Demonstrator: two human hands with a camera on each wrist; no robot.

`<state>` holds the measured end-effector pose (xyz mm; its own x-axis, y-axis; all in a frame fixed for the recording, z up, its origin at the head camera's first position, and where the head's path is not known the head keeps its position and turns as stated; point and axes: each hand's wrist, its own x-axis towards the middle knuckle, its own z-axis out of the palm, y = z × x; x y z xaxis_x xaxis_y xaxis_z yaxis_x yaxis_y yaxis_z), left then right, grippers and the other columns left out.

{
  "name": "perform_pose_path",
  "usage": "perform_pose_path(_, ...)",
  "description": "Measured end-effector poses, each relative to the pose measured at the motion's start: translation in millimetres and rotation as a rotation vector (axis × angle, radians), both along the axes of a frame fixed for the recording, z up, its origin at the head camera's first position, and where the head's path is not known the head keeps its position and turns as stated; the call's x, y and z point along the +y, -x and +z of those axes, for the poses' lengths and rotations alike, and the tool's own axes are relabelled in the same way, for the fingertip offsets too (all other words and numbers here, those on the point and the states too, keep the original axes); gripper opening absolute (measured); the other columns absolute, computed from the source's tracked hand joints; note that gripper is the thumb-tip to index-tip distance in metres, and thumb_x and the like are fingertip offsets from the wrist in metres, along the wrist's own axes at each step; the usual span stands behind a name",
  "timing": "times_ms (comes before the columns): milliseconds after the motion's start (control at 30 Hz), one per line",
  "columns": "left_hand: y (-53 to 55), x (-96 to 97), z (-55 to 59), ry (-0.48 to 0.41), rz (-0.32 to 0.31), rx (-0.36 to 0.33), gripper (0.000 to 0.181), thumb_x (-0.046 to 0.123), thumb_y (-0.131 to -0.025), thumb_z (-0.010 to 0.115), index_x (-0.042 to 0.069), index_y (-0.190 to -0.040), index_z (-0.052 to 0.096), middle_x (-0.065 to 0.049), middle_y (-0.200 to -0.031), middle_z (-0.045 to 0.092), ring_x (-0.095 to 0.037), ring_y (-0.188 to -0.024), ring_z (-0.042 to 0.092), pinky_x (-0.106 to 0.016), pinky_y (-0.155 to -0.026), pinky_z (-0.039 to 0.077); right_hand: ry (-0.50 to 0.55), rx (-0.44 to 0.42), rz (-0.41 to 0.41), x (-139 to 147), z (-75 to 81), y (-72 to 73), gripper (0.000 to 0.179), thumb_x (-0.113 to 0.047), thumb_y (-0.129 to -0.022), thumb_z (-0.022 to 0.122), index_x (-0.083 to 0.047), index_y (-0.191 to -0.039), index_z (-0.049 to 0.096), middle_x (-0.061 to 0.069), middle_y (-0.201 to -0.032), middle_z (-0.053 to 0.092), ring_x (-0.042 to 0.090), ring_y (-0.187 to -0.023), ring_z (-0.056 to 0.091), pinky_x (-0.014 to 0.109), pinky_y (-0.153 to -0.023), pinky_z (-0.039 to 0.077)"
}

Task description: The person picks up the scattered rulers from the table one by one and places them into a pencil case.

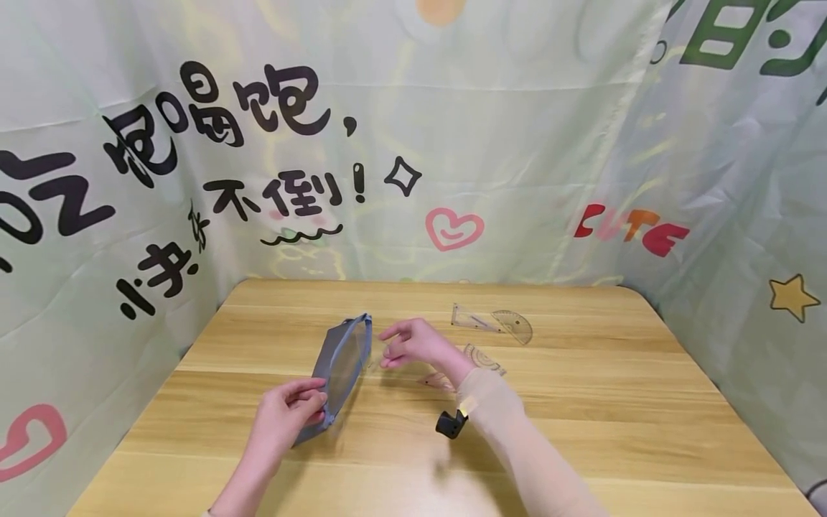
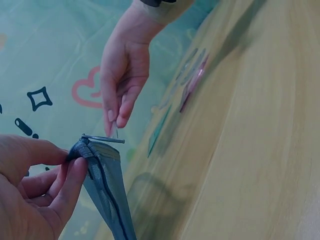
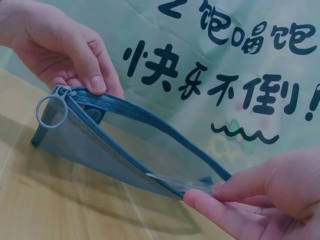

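Observation:
My left hand [image 1: 291, 409] pinches the near end of a blue-grey zip pouch [image 1: 328, 350], tilted up on its side over the wooden table. Its zipper is undone and the mouth gapes toward my right hand [image 1: 413, 343]. In the right wrist view, a ring pull [image 3: 51, 112] hangs by the left fingers. There, the right thumb and fingers pinch a thin clear plastic piece [image 3: 175, 181] with a pointed corner, which reaches into the pouch's mouth at the far end. The fingertips cover the rest of that piece.
On the table [image 1: 614, 402], a clear set square [image 1: 474, 318] and a protractor [image 1: 513, 327] lie toward the back. Closer in, partly behind the right forearm, are another protractor [image 1: 483, 360] and a pinkish piece [image 1: 438, 380]. Printed curtains [image 1: 517, 143] surround the table.

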<state>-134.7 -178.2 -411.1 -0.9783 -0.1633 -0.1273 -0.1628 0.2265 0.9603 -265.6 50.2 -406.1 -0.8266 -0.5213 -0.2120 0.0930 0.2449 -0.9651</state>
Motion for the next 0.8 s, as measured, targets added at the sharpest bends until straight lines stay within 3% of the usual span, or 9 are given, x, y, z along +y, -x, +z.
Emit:
perform_pose_path(167, -0.2, 4.7, -0.2, -0.02, -0.004, -0.002, 0.029, -0.002, -0.089, 0.066, -0.007, -0.118, 0.066, -0.009, -0.089, 0.068, -0.009, -0.073, 0.068, -0.021, -0.069, 0.062, 0.029, -0.007, -0.004, -2.2, -4.8, -1.3, 0.043, 0.006, -0.091, 0.06, 0.012, -0.132, 0.052, 0.031, -0.103, 0.069, 0.023, -0.081, 0.075, 0.044, -0.089, 0.061)
perform_pose_path(500, -2.1, 8.4, -1.3, -0.025, -0.01, -0.018, 0.028, 0.0, -0.09, 0.065, -0.006, -0.118, 0.066, -0.006, -0.087, 0.067, -0.01, -0.074, 0.067, -0.021, -0.068, 0.062, 0.054, -0.012, -0.017, -11.2, -7.2, -6.2, 0.037, 0.007, -0.091, 0.06, 0.01, -0.128, 0.057, 0.031, -0.101, 0.069, 0.026, -0.081, 0.075, 0.039, -0.083, 0.064)
perform_pose_path(667, -2.2, 8.8, -0.5, -0.032, -0.004, -0.029, 0.028, 0.001, -0.091, 0.065, -0.005, -0.118, 0.066, -0.007, -0.088, 0.068, -0.01, -0.074, 0.067, -0.02, -0.068, 0.062, -0.015, 0.041, -0.018, -14.0, -6.4, -8.0, 0.036, 0.002, -0.09, 0.065, 0.007, -0.126, 0.061, 0.027, -0.101, 0.071, 0.032, -0.086, 0.072, 0.041, -0.083, 0.063)
perform_pose_path(800, -2.0, 8.2, 0.4, -0.035, -0.004, -0.032, 0.03, 0.001, -0.091, 0.065, -0.005, -0.12, 0.066, -0.007, -0.09, 0.068, -0.01, -0.075, 0.067, -0.02, -0.069, 0.062, -0.081, 0.101, -0.016, -13.9, -7.6, -6.6, 0.036, -0.004, -0.089, 0.069, 0.003, -0.124, 0.064, 0.021, -0.098, 0.074, 0.033, -0.09, 0.072, 0.035, -0.077, 0.063)
